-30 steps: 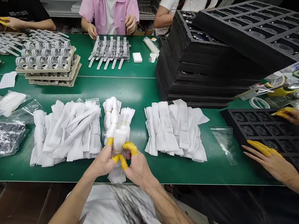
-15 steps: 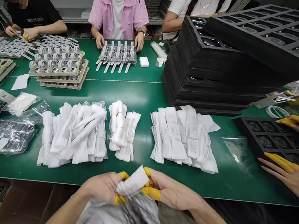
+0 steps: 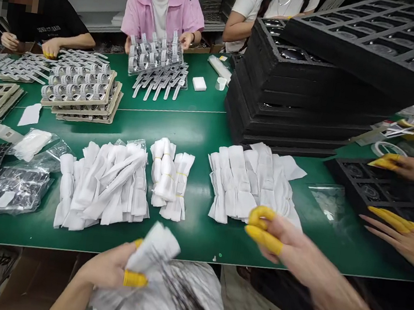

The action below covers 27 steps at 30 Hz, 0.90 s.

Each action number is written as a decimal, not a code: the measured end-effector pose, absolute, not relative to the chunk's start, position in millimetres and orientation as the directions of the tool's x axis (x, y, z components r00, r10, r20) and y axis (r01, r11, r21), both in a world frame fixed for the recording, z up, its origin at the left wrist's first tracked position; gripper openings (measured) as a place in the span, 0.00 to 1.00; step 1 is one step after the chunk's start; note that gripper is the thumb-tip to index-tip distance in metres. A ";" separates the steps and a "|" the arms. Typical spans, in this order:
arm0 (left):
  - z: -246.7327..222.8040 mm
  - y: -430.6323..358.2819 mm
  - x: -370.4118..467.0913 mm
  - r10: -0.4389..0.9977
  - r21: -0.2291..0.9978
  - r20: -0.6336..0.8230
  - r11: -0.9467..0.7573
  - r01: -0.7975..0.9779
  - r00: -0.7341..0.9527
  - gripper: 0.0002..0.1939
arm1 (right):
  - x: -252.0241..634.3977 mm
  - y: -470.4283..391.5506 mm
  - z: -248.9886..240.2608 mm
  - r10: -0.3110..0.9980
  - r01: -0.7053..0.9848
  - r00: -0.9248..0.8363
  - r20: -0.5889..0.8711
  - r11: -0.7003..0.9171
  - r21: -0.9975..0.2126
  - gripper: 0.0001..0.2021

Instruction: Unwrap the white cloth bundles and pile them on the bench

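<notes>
My left hand [image 3: 110, 268], with a yellow finger cot on the thumb, grips a white foam-wrapped bundle [image 3: 153, 249] just off the near table edge, above my lap. My right hand [image 3: 282, 245], with yellow cots on two fingers, holds nothing and hovers with fingers apart just in front of the right pile of flat white foam sleeves [image 3: 252, 183]. A tied pack of wrapped bundles [image 3: 169, 178] lies in the middle of the green table [image 3: 194, 133]. A larger heap of wrapped pieces [image 3: 103, 182] lies to its left.
A tall stack of black foam trays [image 3: 298, 86] stands at the right. A neighbour's hands [image 3: 404, 239] rest on a black tray [image 3: 384, 189]. Across the table, people handle trays of grey watches [image 3: 79, 86]. Plastic bags [image 3: 7, 186] lie at the left.
Both hands drew the wrapped bundle from the table toward my lap. My right hand then let go and moved right toward the flat sleeve pile. The person in pink lifted a watch tray.
</notes>
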<state>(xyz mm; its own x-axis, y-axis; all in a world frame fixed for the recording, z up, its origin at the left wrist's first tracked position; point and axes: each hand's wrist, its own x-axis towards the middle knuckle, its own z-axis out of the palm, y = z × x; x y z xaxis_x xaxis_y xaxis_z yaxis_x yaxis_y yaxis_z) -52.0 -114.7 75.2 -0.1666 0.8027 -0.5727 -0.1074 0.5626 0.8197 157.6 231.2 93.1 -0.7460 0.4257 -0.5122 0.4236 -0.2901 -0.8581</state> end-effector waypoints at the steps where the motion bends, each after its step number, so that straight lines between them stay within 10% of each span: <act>1: 73.4 -113.9 -50.9 0.766 0.803 -0.589 0.516 -0.299 -0.259 0.22 | 151.4 213.3 89.8 0.406 0.400 -0.767 -0.497 -0.302 -0.865 0.20; 4: 66.3 -96.4 -43.1 0.609 0.780 -0.590 0.260 -0.570 -0.530 0.28 | 120.9 140.0 78.3 0.438 0.205 -0.836 -0.330 -0.308 -0.929 0.16; 8: 62.9 -59.9 -41.6 0.490 0.930 -0.367 0.183 -0.318 -0.791 0.30 | 81.5 65.6 61.4 0.465 0.000 -0.874 -0.140 -0.290 -0.957 0.14; 12: 63.5 -38.2 -51.9 0.393 0.978 -0.204 0.129 -0.167 -0.897 0.28 | 59.6 48.6 37.8 0.551 -0.113 -0.826 0.118 0.043 -0.993 0.08; 17: 65.9 -40.3 -61.1 0.542 0.880 -0.351 -0.087 -0.467 -0.763 0.27 | 45.1 54.4 4.1 0.508 -0.194 -0.741 0.439 0.465 -0.864 0.10; 27: 75.8 -61.9 -81.7 0.474 0.686 -0.584 -0.147 -0.713 -0.659 0.29 | 65.9 51.2 -7.4 0.136 -0.160 -0.929 0.344 0.691 -0.705 0.09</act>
